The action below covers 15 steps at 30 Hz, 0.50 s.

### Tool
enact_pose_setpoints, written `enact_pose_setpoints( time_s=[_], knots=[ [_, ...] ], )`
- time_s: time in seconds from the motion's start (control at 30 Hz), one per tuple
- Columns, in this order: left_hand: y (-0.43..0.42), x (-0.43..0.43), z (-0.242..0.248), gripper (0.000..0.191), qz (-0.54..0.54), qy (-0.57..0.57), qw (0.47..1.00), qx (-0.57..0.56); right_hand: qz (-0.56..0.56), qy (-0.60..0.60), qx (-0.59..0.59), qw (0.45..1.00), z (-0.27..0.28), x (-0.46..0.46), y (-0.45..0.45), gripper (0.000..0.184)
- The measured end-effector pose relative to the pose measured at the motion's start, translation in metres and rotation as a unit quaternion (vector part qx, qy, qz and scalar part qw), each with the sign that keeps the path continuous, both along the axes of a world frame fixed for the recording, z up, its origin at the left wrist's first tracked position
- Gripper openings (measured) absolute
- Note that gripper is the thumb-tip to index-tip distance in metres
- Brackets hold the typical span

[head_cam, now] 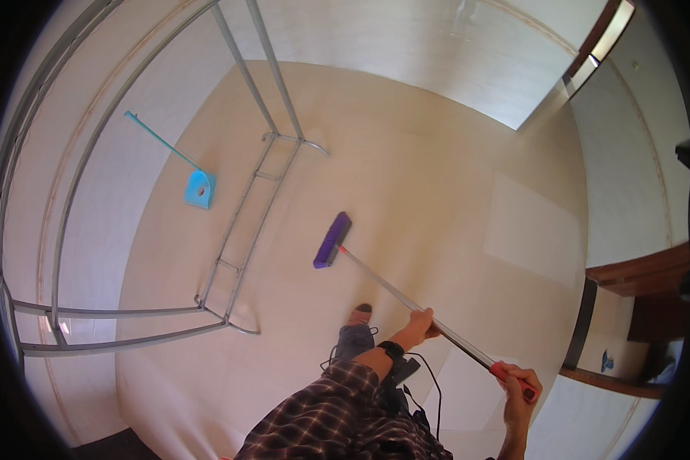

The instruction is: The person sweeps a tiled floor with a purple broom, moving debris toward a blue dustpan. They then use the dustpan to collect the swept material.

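A push broom (332, 240) with purple bristles rests its head on the beige floor, a little above centre in the head view. Its long metallic handle runs down to the right. My left hand (421, 328), with a black band at the wrist, is closed around the middle of the handle. Around the red grip at the handle's upper end is my right hand (520, 386), at the lower right. A light-blue dustpan (200, 190) with a long teal handle stands on the floor at the left, its handle leaning toward the wall, apart from both hands.
A grey metal rack frame (264, 213) stands between the broom and the dustpan, its feet on the floor. Pale walls (437, 46) surround the floor. At the right is a doorway with a brown wooden frame (609, 384). My foot (361, 314) and a black cable (439, 397) are near the bottom.
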<state>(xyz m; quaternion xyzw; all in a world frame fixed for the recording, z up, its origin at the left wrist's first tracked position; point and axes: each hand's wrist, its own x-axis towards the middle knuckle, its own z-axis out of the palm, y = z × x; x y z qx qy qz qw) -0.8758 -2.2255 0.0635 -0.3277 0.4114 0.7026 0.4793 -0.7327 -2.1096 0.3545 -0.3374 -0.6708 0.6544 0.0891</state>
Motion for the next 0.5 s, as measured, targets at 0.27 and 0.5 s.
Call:
enact_pose_setpoints(
  time_s=[0.27, 0.5],
  knots=[
    [0.152, 0.208, 0.059, 0.025, -0.194, -0.069, 0.971, 0.122, -0.181, -0.045, 0.126, 0.974, 0.08, 0.209, 0.042, 0.005],
    [0.196, 0.331, 0.102, 0.018, -0.254, -0.168, 0.931, 0.199, -0.167, -0.061, 0.252, 0.951, 0.135, 0.291, 0.033, 0.008]
  ],
)
